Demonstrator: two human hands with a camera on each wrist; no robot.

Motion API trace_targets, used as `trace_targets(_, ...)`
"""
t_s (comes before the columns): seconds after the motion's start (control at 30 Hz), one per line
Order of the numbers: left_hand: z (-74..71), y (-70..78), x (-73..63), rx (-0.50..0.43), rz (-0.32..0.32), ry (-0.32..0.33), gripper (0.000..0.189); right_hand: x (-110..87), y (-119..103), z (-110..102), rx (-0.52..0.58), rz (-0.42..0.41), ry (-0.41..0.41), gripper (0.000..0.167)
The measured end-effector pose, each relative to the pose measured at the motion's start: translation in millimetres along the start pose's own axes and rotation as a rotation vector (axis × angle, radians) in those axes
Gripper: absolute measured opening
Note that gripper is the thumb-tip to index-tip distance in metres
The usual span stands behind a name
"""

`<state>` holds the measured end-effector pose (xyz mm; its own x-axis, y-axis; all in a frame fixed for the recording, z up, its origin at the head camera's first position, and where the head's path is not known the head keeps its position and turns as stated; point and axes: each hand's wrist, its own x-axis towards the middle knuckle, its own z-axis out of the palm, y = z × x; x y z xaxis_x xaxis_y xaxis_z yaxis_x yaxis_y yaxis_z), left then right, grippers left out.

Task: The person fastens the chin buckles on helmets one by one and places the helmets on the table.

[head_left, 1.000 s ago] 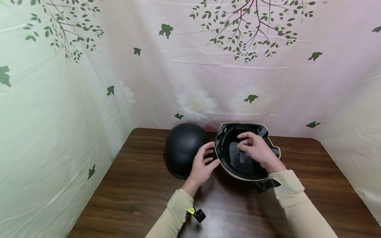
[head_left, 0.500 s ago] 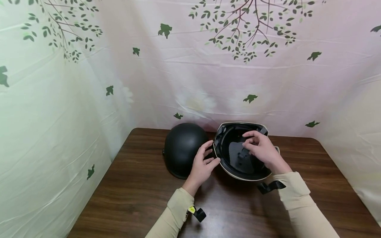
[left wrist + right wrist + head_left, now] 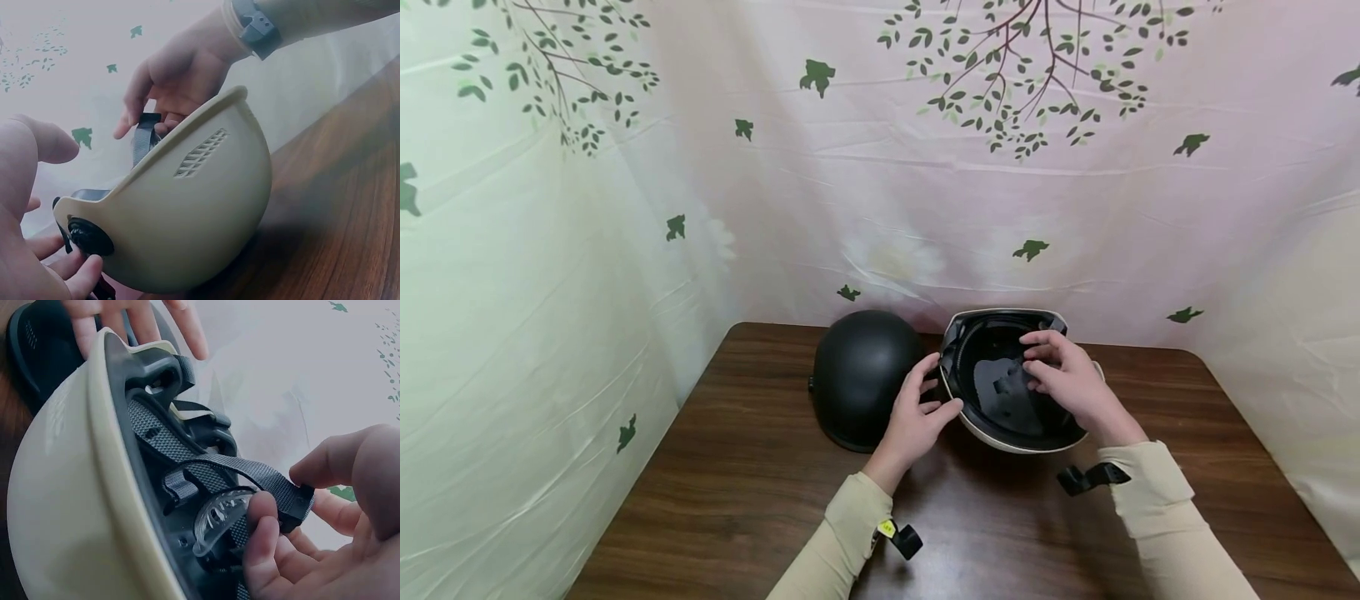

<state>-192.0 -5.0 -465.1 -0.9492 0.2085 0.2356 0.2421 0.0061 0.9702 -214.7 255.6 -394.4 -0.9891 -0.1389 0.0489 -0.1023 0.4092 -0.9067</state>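
A cream helmet (image 3: 992, 442) lies upturned on the table in the head view, its black lining (image 3: 1000, 392) facing up. My right hand (image 3: 1063, 375) is over its right side. In the right wrist view its fingers pinch the end of a grey chin strap (image 3: 262, 478) at a black buckle (image 3: 299, 509). My left hand (image 3: 917, 417) has its fingers spread at the helmet's left rim. The left wrist view has its fingertips (image 3: 87, 275) right at a round black knob (image 3: 90, 236) on the helmet's side.
A black helmet (image 3: 865, 375) sits dome up close to my left hand. Both helmets are near the back edge of the brown wooden table (image 3: 752, 467). A pale curtain (image 3: 880, 208) with leaf prints hangs behind and at both sides.
My right hand has shifted right and slightly toward me, from over the helmet's middle to its right side. The cream helmet has shifted slightly. My left hand stays at the left rim.
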Motion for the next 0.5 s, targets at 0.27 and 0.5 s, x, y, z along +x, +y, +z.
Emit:
trace_targets(0.27, 0.5, -1.3, 3.7, -0.016, -0.021, -0.002, 0.071, -3.9, 4.5, -6.5, 0.042, -0.009, -0.037, 0.049)
trace_targets(0.5, 2.5, -0.6, 7.9, -0.048, -0.044, -0.001, 0.075, -9.6, 6.2, -11.5, -0.14, -0.014, -0.039, 0.062)
